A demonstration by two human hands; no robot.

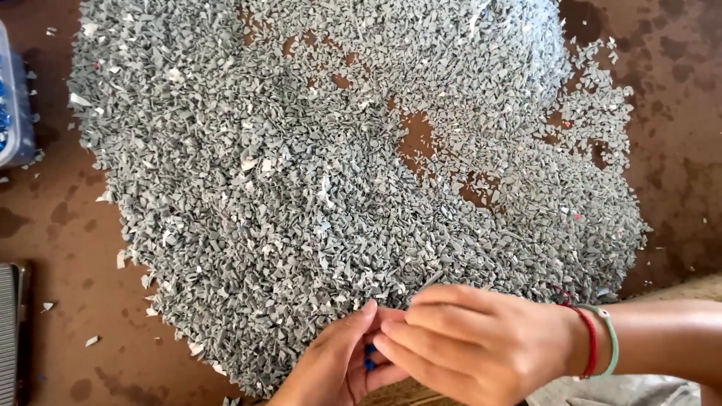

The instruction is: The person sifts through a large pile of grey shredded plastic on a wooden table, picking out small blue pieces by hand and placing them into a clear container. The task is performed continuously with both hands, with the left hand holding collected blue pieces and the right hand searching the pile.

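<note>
At the far left edge a clear plastic container [15, 98] with blue contents stood on the brown stained surface [60, 225], and below it a dark ridged object [9, 331] showed partly. A broad heap of grey plastic shreds [301, 173] covered the middle, with bare brown patches in it toward the right. At the heap's near edge the left hand [331, 361] was curled around a small blue piece [369, 357], pinching it in the grip. Touching it, the right hand [481, 342] lay over the left fingertips, fingers together; whether it grasped anything could not be told. A red string and a green bangle [611, 338] circled the right wrist.
</note>
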